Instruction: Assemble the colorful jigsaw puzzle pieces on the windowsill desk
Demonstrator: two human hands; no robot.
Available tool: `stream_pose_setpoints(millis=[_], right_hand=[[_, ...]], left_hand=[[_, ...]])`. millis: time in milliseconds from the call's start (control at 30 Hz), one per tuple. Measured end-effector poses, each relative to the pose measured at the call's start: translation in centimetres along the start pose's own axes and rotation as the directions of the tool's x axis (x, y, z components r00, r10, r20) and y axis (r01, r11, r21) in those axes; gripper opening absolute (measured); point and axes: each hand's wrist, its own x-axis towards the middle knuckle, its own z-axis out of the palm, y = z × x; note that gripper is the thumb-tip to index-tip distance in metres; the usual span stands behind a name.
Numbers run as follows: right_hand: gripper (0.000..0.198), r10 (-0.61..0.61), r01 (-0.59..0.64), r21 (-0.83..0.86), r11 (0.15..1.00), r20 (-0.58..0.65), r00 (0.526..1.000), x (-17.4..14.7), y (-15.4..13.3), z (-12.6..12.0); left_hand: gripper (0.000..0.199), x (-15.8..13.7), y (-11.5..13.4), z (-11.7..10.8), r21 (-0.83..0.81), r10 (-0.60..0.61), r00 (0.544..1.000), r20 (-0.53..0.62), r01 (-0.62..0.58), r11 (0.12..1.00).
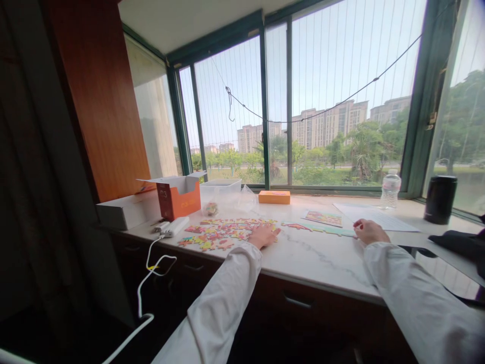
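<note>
Loose jigsaw puzzle pieces (220, 231) lie in a colourful spread on the white marbled counter. My left hand (263, 235) rests at the right edge of this spread, open, with its fingers stretched over the pieces and the counter. To the right runs a strip of joined puzzle pieces (322, 230), mostly pale green with a red part at its left end. At the strip's right end, my right hand (369, 231) is closed with curled fingers; whatever is in them, if anything, is hidden. Behind the strip lies a small colourful picture card (324, 218).
An orange-and-white box (179, 199), a clear plastic tub (221, 189) and a white power strip (174, 227) stand at left. At the back is an orange box (274, 197). A paper sheet (379, 218), a bottle (390, 189) and a black cylinder (440, 199) are at right.
</note>
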Motion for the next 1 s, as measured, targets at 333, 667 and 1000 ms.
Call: stream_pose_setpoints(millis=[333,667,1000], right_hand=[[0.026,0.003,-0.003,-0.009,1.0,0.012,1.0,0.3,0.4,0.2],[0.025,0.009,-0.009,-0.007,1.0,0.004,1.0,-0.1,-0.1,-0.5],[0.03,0.024,-0.024,-0.027,0.999,0.007,1.0,-0.1,0.2,-0.5]], left_hand=[[0.071,-0.6,0.3,-0.2,0.034,-0.019,0.999,-0.041,0.021,0.999],[0.078,-6.9,2.0,0.0,0.093,0.165,0.986,-0.029,-0.162,0.982],[0.085,-7.7,-0.1,1.0,0.04,0.093,0.993,-0.072,-0.09,0.995]])
